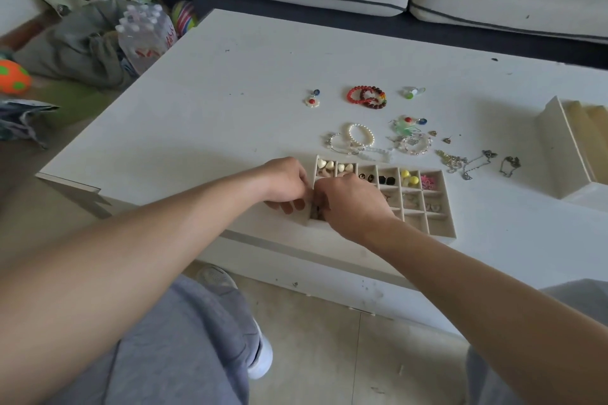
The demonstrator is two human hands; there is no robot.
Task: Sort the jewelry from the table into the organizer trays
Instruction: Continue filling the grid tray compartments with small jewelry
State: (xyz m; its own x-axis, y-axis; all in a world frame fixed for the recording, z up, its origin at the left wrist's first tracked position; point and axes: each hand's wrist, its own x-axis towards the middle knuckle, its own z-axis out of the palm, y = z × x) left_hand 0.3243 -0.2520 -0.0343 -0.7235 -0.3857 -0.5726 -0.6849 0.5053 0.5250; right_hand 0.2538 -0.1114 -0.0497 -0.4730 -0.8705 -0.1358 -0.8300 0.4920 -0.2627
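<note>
Left hand (pixel 284 182) and right hand (pixel 350 204) meet at organizer tray's (pixel 442 207) left end.

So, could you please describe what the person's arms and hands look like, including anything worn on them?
Both arms are bare as far up as the view shows, with no sleeves. The left hand and the right hand wear no gloves, and no watch, bracelet or ring shows on the sides facing the camera.

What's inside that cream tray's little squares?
Back row of the cream divided tray: cream hearts, dark studs, black studs, yellow balls, pink bits. Left hand and right hand hide the near-left squares.
</note>
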